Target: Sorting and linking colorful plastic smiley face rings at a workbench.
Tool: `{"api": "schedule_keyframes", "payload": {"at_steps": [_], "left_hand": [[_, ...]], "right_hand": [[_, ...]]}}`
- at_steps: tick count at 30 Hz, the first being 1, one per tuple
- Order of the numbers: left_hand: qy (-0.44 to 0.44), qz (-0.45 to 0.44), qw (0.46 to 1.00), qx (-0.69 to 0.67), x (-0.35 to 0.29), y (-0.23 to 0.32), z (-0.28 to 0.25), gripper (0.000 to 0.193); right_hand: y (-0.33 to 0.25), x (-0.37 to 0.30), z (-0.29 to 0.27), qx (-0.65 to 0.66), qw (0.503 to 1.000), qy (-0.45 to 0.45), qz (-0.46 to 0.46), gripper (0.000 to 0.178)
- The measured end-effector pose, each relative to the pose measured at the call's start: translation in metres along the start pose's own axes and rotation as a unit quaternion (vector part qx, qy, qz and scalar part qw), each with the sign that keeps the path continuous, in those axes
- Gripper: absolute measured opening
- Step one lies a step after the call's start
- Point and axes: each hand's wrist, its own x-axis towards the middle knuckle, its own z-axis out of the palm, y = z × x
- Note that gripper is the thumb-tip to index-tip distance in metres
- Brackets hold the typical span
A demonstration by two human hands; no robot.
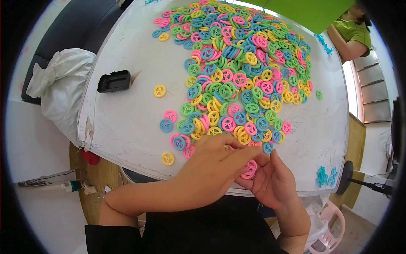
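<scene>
I see the right hand cupped loosely, at least one pink wheel in its curled fingers, just below the centre of the frame — the hollow seems to keep it from slipping. The left hand bends over it; I cannot tell what its hidden fingertips grip. The heap of coloured wheels spreads from upper centre down to both hands — probably for easy reach across the counter.

Black top, plain where visible. Left sleeve short, ending above elbow. Left hand, right hand bare.
</scene>
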Motion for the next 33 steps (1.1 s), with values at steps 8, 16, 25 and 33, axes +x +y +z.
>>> {"api": "schedule_keyframes", "payload": {"at_steps": [8, 16, 25, 33], "left_hand": [[0.087, -0.023, 0.994, -0.061, -0.003, -0.016, -0.023, 0.03], [0.188, -0.07, 0.977, -0.076, -0.02, -0.029, -0.038, 0.02], [0.198, -0.108, 0.972, -0.065, -0.046, -0.038, -0.046, 0.019], [0.206, -0.036, 0.976, 0.06, -0.056, -0.036, -0.041, 0.025]], "right_hand": [[-0.001, 0.002, 0.009, -0.02, 0.999, 0.03, -0.006, 0.067], [-0.001, -0.001, 0.006, -0.038, 0.998, 0.045, -0.013, 0.063], [0.003, -0.005, 0.006, -0.062, 0.996, 0.058, -0.019, 0.048], [0.007, -0.033, -0.017, -0.681, 0.692, 0.138, -0.197, 0.032]]}}
